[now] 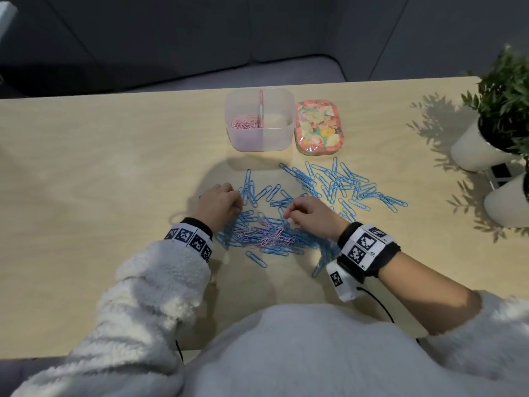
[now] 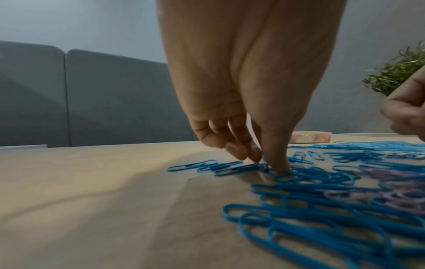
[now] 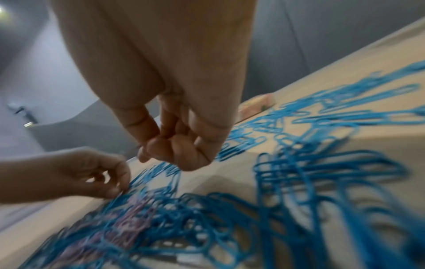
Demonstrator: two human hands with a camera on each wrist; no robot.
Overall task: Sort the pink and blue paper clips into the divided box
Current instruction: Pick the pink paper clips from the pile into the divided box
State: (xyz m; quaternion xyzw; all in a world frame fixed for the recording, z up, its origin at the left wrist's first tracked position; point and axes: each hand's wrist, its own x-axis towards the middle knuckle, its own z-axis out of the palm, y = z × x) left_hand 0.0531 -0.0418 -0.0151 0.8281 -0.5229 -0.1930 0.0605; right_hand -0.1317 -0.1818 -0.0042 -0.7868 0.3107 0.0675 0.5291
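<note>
A clear divided box stands at the table's far middle, with pink clips in its left compartment and nothing visible in the right one. Blue paper clips lie scattered in front of it. Nearer me is a mixed heap of blue clips with pink paper clips in its middle. My left hand is at the heap's left edge, thumb and fingers pinching a blue clip on the table. My right hand hovers over the heap with curled fingers pinching a pale pink clip, blurred.
A flowered tin lies right of the box. Two white pots with green plants stand at the table's right edge. Bare wood stretches to the left of the heap. A grey sofa lies beyond the far edge.
</note>
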